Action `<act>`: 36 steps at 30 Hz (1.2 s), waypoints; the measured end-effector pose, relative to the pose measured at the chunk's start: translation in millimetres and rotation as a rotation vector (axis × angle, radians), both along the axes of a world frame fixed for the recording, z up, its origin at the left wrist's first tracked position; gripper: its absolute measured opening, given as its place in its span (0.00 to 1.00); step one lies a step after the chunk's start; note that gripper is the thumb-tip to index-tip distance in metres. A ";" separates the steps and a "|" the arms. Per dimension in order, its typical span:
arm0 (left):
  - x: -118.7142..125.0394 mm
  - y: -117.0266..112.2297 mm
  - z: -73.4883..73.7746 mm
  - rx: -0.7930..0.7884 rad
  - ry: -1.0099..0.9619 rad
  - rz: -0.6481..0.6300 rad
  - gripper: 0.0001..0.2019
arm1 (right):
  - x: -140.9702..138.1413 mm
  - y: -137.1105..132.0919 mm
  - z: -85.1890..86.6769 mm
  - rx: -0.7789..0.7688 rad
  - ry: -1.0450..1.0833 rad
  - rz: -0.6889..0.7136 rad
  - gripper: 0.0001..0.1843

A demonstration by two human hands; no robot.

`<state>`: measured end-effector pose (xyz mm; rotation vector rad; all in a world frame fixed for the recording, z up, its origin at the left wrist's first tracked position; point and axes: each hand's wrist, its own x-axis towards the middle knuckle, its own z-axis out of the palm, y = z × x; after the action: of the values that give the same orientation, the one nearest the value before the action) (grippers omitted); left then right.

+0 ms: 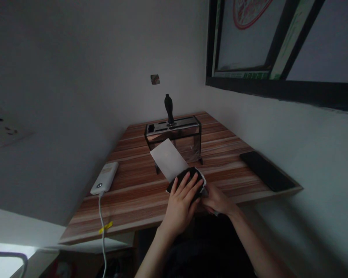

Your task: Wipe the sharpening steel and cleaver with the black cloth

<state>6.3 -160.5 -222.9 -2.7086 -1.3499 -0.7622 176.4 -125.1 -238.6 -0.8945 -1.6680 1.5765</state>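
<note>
My left hand (182,202) lies over a small black object (188,175) with a white edge near the front of the wooden table (139,193), fingers spread flat on top of it. A white sheet of paper (168,159) sticks up and back out of that object. My right hand (217,200) is curled against the object's right side; what its fingers grip is hidden.
Behind the paper stands a clear knife block (174,139) with one black handle (168,108) sticking up. A white power bank (104,177) with a white cable (102,227) lies at the left. A black phone (263,170) lies at the right edge. Walls close in on both sides.
</note>
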 end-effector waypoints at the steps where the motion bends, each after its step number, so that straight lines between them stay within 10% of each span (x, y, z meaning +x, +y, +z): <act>1: -2.3 2.9 1.8 0.009 -0.005 0.013 0.27 | -0.2 0.0 -0.1 0.002 0.003 0.002 0.20; 23: -50.3 83.4 60.9 0.236 -0.131 0.201 0.22 | -0.4 0.5 -4.9 -0.055 0.051 0.012 0.17; 36: -27.8 60.6 40.7 0.240 -0.123 0.242 0.23 | -0.3 0.3 -2.8 -0.063 0.034 -0.001 0.18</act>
<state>-21.5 -100.0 -182.1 -2.2993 -1.4672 -1.0063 176.0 -124.9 -241.4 -0.8957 -1.6022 1.6419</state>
